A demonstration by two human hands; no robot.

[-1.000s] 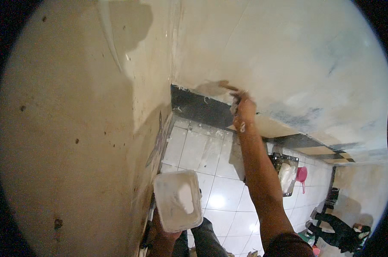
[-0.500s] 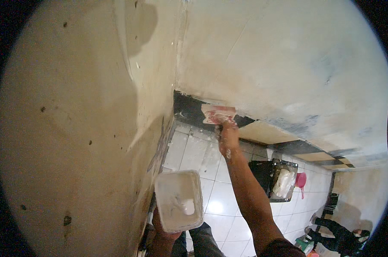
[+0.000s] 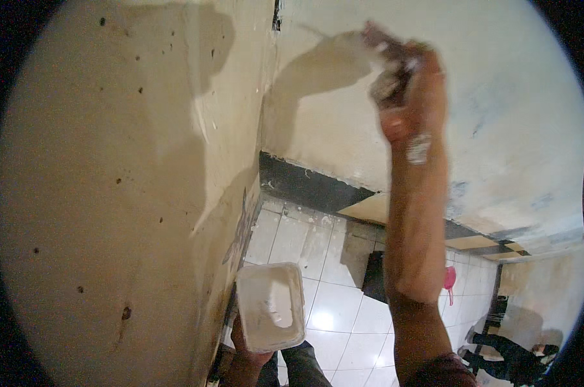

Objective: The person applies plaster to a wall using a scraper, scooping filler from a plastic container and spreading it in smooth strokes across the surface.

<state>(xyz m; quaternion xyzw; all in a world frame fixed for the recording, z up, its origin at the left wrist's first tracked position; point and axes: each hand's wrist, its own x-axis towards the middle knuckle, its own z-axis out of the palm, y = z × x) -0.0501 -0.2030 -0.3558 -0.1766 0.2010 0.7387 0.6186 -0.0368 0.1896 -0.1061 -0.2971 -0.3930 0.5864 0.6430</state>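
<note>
A pale plastic tub (image 3: 253, 290) with white paste in it rests in my left hand (image 3: 243, 338), which is mostly hidden beneath it. My right hand (image 3: 414, 90) is raised high by the pale wall (image 3: 511, 116) ahead, closed round a scraper (image 3: 382, 45) smeared with white and red; both are blurred. Their shadow falls on that wall. Below them, a dark band (image 3: 305, 179) with tan patches runs along the foot of the wall. My right forearm has white smears near the wrist.
A stained wall (image 3: 111, 161) rises close on my left, meeting the other in a corner. On the white tiled floor (image 3: 331, 303) lie a dark tray (image 3: 374, 277), partly behind my arm, and a pink dipper (image 3: 449, 279). A dark-clothed person (image 3: 505, 355) is low at the far right.
My right hand has risen from the dark band to high on the wall, turning the scraper. The tub in my left hand has stayed almost in place.
</note>
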